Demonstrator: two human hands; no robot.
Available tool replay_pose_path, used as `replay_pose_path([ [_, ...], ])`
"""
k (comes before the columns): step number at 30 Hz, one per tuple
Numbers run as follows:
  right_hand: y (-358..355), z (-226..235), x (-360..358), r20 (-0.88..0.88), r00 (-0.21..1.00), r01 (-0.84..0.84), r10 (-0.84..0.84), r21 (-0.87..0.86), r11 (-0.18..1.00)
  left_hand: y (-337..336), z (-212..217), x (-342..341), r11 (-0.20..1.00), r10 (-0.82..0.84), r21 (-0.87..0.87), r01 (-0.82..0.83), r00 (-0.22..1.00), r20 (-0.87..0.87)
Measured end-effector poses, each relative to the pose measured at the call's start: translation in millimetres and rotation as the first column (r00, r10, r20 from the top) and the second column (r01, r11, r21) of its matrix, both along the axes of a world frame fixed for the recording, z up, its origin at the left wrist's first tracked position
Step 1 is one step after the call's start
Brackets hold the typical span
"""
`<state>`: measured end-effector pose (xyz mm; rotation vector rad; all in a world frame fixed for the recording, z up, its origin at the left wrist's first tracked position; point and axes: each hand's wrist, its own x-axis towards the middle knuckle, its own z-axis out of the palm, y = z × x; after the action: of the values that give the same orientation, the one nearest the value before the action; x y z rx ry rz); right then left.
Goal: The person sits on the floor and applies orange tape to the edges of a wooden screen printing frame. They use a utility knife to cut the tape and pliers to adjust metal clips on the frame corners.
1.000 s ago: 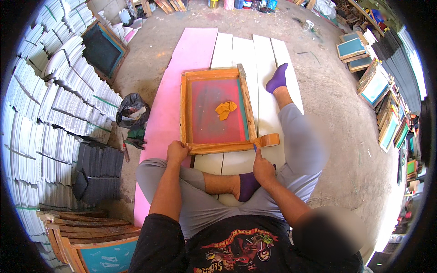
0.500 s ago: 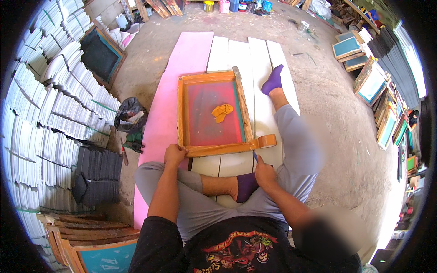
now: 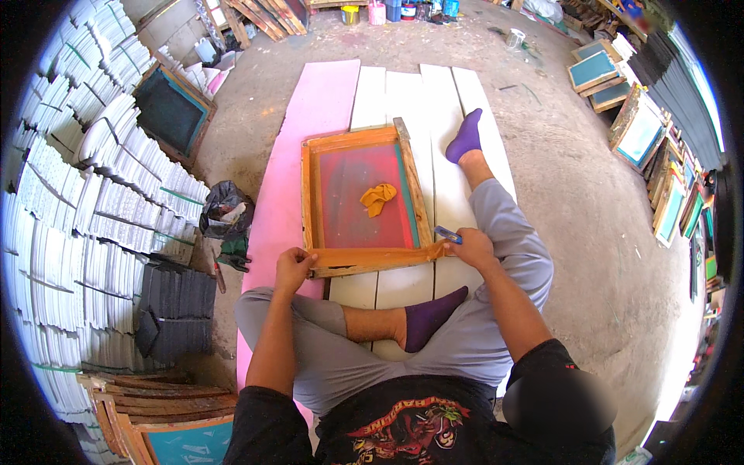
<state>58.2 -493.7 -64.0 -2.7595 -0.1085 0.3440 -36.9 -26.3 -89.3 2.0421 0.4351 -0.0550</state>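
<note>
A wooden screen-printing frame (image 3: 308,186) lies before me, its mesh (image 3: 345,174) tinted red and grey. On the mesh rests a crumpled mustard-yellow cloth (image 3: 378,199). A strip of brown packing tape (image 3: 372,256) runs along the frame's near side. My left hand (image 3: 293,269) pinches the tape's left end at the near left corner. At the near right corner, my right hand (image 3: 473,248) is closed around a blue utility knife (image 3: 448,235), its fingers close to the tape's crumpled right end. The tape roll cannot be made out.
The frame lies on pink and white boards (image 3: 329,101), between my legs. A black plastic bag (image 3: 226,209) and stacked white sheets (image 3: 116,201) stand to the left. More screen frames (image 3: 639,128) lean at the right, and paint cans (image 3: 377,14) stand far ahead.
My right hand has moved up and slightly right with the knife, to the frame's corner. The tape roll that stood there no longer shows, and a tape strip covers the near side.
</note>
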Motion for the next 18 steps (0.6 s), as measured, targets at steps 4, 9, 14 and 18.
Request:
replay_pose_path([
  [4,-13.3,21.8,3.7,-0.06,0.998,0.002,0.003,0.081,0.997,6.3,38.4,4.3,0.989,-0.062,-0.134,0.064,0.998,0.02],
  [9,-33.7,60.3,5.8,-0.041,0.997,-0.056,0.071,0.298,0.953,62.7,78.5,7.1,0.961,0.023,-0.277,0.002,0.996,0.087],
  [14,-64.8,35.8,35.1,-0.047,0.987,0.157,-0.154,0.502,0.851,65.7,145.3,24.9,0.988,-0.07,-0.136,0.08,0.995,0.072],
  [18,-9.4,17.6,58.5,0.049,0.966,0.182,-0.253,0.564,0.806,58.5,181.5,41.3,0.979,-0.201,0.013,0.201,0.965,0.169],
])
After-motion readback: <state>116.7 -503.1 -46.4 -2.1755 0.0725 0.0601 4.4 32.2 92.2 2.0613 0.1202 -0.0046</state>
